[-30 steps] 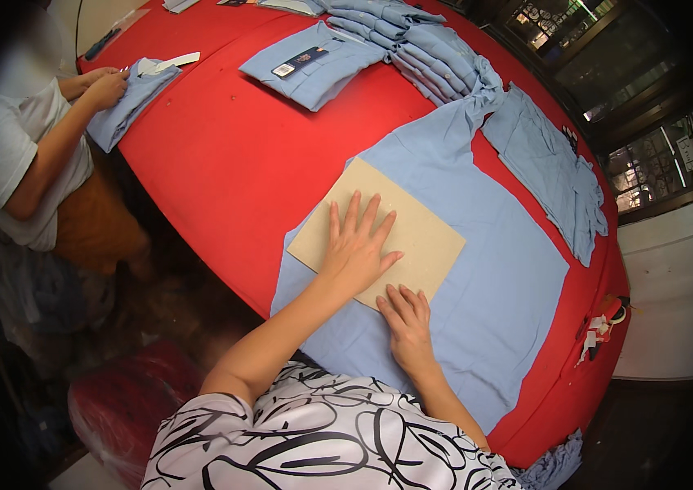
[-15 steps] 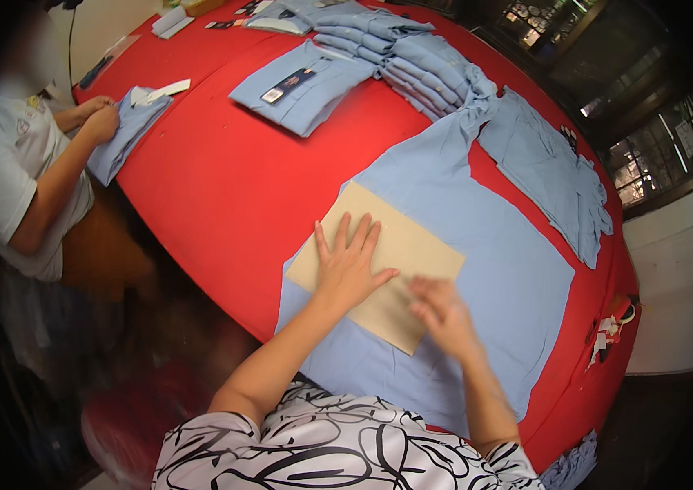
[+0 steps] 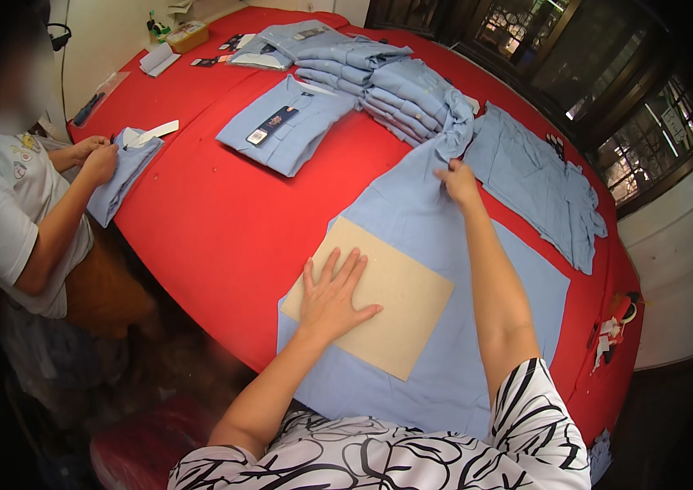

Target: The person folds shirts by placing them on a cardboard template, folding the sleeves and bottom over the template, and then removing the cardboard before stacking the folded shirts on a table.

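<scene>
Red table (image 3: 191, 192): broad, cloth-covered, bearing all the blue pieces below.
Co-worker (image 3: 24, 220): at the table's left side, in a white top, both hands on a folded blue piece (image 3: 122, 181) with a white strip (image 3: 158, 132).
Spread blue garment (image 3: 454, 359): laid out on the table directly before the person, its narrow far end bunched against the stack.
Second blue garment (image 3: 536, 186): lying to the right, creased.
Stack (image 3: 399, 96): folded blue garments, far side.
Folded blue garment (image 3: 314, 118): left of the stack, dark tag (image 3: 274, 124) on top.
Cardboard sheet (image 3: 402, 304): tan, flat upon the spread garment, near its left edge.
Left hand (image 3: 332, 304): palm down on the sheet, fingers fanned, grasping nothing.
Right hand (image 3: 458, 184): fingers curled at the spread garment's narrow part; whether cloth is pinched, cannot tell.
Tape roll (image 3: 630, 311): table's right edge.
</scene>
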The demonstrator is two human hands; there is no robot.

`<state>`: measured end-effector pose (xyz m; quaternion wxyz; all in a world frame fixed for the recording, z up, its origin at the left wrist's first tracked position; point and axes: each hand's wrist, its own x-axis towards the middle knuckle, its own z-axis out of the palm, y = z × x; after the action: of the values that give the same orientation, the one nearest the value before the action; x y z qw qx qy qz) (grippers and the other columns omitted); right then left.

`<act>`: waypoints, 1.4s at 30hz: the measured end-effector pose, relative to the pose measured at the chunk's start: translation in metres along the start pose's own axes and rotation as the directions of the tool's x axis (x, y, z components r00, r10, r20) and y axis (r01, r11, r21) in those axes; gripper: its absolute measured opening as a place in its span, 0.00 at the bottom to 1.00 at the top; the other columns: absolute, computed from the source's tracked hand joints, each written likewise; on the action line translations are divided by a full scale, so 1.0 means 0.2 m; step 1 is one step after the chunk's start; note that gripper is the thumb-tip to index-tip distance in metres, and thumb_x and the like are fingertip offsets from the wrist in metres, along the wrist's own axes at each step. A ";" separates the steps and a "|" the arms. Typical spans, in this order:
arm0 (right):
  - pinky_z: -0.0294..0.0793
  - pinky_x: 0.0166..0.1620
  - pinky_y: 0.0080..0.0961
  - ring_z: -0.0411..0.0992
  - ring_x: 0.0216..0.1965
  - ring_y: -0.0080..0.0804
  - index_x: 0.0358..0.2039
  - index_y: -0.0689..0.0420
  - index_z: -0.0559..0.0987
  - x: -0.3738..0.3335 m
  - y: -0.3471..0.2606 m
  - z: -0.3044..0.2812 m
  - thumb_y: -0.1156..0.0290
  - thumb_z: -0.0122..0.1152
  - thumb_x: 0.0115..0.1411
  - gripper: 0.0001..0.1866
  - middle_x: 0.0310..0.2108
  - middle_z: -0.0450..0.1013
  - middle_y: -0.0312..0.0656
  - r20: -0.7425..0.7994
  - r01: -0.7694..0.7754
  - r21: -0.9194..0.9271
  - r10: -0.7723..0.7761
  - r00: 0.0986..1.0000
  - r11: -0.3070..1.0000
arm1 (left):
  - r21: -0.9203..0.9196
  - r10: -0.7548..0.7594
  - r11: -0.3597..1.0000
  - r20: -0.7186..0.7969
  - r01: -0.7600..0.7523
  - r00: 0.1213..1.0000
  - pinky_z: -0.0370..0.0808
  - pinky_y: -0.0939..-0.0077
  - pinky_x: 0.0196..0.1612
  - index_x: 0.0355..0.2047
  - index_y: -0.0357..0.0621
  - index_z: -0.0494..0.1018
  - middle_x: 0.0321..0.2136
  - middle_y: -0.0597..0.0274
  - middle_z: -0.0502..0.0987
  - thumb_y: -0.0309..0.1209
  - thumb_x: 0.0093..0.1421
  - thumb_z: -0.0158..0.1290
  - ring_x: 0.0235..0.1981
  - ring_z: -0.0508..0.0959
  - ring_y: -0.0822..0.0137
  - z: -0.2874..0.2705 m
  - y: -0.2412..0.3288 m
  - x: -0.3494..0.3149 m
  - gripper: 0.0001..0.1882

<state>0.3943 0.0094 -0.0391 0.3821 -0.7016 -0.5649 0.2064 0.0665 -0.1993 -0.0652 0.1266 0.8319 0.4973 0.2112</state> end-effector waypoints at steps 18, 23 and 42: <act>0.54 0.67 0.51 0.61 0.65 0.49 0.55 0.57 0.76 -1.52 -0.35 0.34 0.61 0.49 0.69 0.20 0.60 0.69 0.52 0.367 0.485 -0.044 -0.437 0.821 0.874 | -0.074 -0.095 0.995 -0.463 0.069 0.881 0.56 0.58 0.69 0.66 0.40 0.60 0.67 0.55 0.60 0.25 0.63 0.44 0.65 0.63 0.54 0.14 -0.16 -0.05 0.28; 0.72 0.53 0.41 0.73 0.49 0.51 0.43 0.60 0.82 -1.16 0.05 -0.24 0.80 0.53 0.52 0.18 0.45 0.78 0.52 -0.071 0.256 -0.455 -0.321 0.944 0.853 | -0.168 0.015 0.984 -0.260 -0.060 0.965 0.65 0.65 0.60 0.48 0.46 0.74 0.50 0.61 0.74 0.22 0.58 0.47 0.55 0.70 0.55 0.02 -0.12 -0.11 0.18; 0.65 0.52 0.37 0.67 0.48 0.46 0.36 0.57 0.77 -2.63 0.63 -1.20 0.83 0.56 0.52 0.11 0.41 0.73 0.45 -0.584 -0.456 -0.545 0.072 0.809 0.704 | -0.208 0.077 0.975 -0.034 -0.082 0.996 0.68 0.63 0.53 0.35 0.39 0.69 0.43 0.51 0.73 0.22 0.57 0.46 0.49 0.71 0.49 -0.08 -0.14 -0.11 0.06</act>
<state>0.5014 -0.5714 -0.0618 0.2104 -0.8950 -0.3633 -0.1510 0.0275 -0.2052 -0.0677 0.1985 0.8304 0.4402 0.2780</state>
